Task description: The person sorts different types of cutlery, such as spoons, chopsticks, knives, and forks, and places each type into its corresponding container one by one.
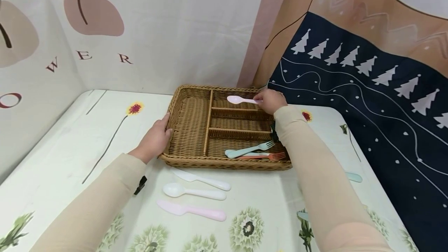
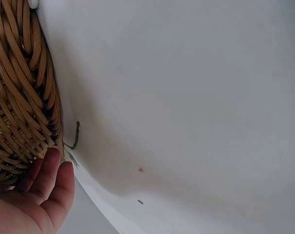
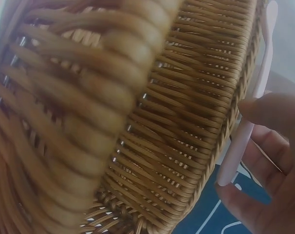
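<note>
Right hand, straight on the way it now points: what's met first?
With the pale pink plastic spoon leading, the right hand would likely meet the front-to-back brown divider of the woven wicker basket; height unclear, so it might pass above.

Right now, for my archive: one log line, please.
right hand: holds pink spoon | left hand: touches wicker tray | forks: inside | white spoon: outside

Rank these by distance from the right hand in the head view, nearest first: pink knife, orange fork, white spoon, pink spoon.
1. Pink spoon: held in the right hand.
2. Orange fork: tray's front right compartment.
3. White spoon: on the table, before the tray.
4. Pink knife: past the white spoon.
</note>
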Available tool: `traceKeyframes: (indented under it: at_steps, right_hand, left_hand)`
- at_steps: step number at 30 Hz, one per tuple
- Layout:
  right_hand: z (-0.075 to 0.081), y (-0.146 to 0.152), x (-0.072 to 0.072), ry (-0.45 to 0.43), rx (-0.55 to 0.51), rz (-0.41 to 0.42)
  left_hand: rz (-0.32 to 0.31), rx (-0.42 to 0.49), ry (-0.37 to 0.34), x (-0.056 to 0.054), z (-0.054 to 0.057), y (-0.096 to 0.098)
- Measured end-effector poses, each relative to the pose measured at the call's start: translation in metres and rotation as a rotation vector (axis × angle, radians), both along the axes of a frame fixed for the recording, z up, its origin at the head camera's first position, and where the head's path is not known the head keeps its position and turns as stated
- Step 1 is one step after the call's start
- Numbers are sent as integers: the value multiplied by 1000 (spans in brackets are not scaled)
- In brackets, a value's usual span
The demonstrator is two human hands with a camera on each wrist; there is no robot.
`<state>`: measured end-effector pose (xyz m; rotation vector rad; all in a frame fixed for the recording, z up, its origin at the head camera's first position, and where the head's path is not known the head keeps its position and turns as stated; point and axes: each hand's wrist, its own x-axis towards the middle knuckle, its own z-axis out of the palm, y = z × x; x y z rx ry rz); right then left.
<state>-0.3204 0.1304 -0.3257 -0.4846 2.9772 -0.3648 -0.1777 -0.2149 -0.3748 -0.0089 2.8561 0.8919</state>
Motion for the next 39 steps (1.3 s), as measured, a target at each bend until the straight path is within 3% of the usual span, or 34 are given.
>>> traceKeyframes:
  at_steps: [21,35,39]
  right_hand:
    - [-2,-4,0,-66,91,42]
    - [-6,-4,-4,-96,55,7]
    - [-8,-2,-5,-95,-2,12]
  left_hand:
    - [-6,7,3,-1,-2,0]
    - [-9,14,3,-2,-3,0]
    - [-5,14,-4,-2,-3,-2]
